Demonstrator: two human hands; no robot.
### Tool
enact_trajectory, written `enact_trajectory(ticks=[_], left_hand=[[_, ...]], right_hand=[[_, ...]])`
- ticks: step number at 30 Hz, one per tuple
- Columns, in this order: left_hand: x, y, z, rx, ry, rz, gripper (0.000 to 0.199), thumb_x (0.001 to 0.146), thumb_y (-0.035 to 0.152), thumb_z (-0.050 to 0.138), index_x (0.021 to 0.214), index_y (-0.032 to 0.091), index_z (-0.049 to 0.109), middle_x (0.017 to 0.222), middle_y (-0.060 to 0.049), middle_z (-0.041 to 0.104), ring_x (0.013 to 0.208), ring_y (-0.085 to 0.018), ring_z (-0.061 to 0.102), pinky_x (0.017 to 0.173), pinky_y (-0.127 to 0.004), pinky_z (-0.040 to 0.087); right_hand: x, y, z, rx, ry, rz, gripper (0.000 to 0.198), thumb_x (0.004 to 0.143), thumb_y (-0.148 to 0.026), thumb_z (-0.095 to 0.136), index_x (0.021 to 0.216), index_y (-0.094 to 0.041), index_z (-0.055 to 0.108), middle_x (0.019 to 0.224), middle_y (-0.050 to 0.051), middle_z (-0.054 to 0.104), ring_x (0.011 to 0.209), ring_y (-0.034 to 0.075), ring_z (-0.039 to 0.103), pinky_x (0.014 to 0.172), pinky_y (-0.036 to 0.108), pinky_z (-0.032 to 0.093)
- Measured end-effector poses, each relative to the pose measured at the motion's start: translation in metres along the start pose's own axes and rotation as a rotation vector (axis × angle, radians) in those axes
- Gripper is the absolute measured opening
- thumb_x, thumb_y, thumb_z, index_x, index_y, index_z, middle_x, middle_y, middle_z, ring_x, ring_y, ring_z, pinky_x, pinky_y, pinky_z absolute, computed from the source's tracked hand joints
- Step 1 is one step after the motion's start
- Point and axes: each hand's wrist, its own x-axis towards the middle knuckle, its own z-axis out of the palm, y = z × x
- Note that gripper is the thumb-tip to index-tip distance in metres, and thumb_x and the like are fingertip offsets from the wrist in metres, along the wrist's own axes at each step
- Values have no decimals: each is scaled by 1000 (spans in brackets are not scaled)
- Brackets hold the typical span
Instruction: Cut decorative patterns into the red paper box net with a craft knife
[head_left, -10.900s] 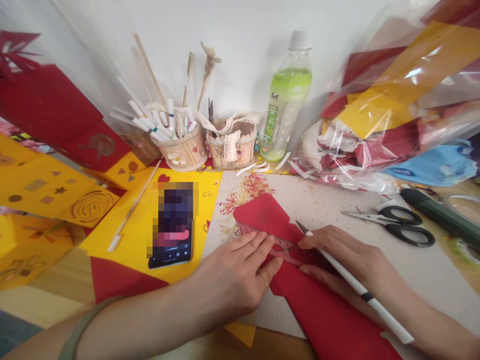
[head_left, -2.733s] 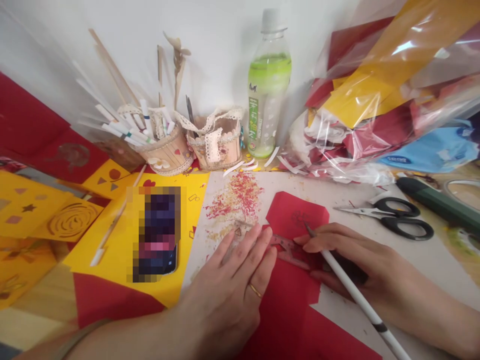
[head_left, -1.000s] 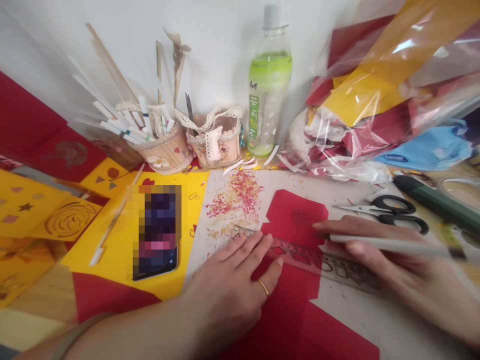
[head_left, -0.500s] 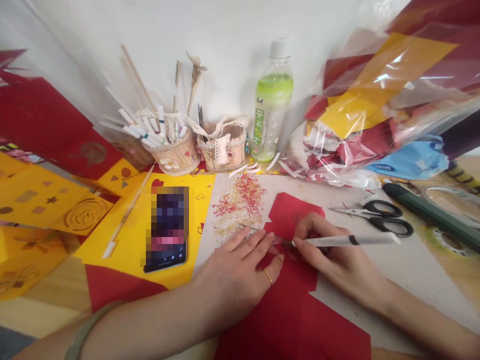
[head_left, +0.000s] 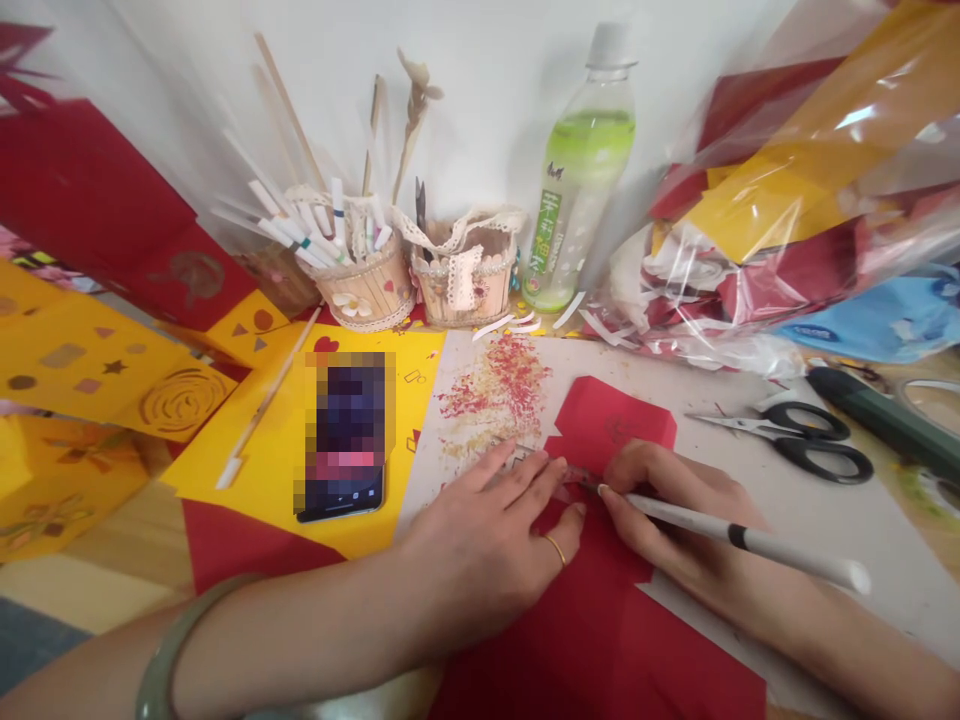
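Note:
My left hand [head_left: 487,540] lies flat with its fingers stretched out, pressing a clear ruler-like strip [head_left: 576,474] onto red paper [head_left: 592,610]. Most of that strip is hidden under the fingers. My right hand [head_left: 682,510] is closed around a white pen [head_left: 757,541] with a dark band, its tip end by the strip's right part. Above the fingertips, a red paper flap [head_left: 615,410] with cut corners bears a faint drawn mark.
Black-handled scissors [head_left: 814,435] lie to the right on the grey board [head_left: 480,390]. A phone [head_left: 345,500] rests on yellow paper [head_left: 262,440] at left. Behind stand a pen basket [head_left: 356,290], a lace-trimmed basket [head_left: 465,285], a green drink bottle [head_left: 574,190] and a plastic bag [head_left: 772,260] of paper.
The view has shifted slightly. The pen's back end has swung down toward me in my right hand. My left hand stays pressed on the strip.

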Motion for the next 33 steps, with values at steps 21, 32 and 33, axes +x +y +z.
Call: enact_trajectory(ticks=[21, 32, 33], left_hand=[[-1, 0, 0, 19, -2, 13, 29, 93, 20, 40, 117, 12, 54, 125, -17, 55, 117, -26, 53, 102, -46, 36], [-1, 0, 0, 17, 1, 8, 29, 93, 21, 40, 117, 12, 54, 125, -17, 56, 117, -26, 53, 102, -46, 35], [-1, 0, 0, 16, -2, 6, 29, 93, 21, 39, 117, 12, 54, 126, -16, 56, 118, -26, 53, 103, -46, 34]], right_hand=[[0, 9, -2, 208, -90, 96, 19, 93, -26, 42, 74, -22, 44, 63, -3, 48, 54, 12, 45, 47, 23, 39], [8, 3, -5, 216, -152, 85, 22, 91, -23, 41, 69, -22, 42, 61, -2, 48, 53, 11, 46, 46, 23, 40], [9, 3, -6, 204, -154, 78, 23, 90, -23, 41, 68, -22, 41, 60, -3, 47, 51, 11, 45, 45, 22, 39]])
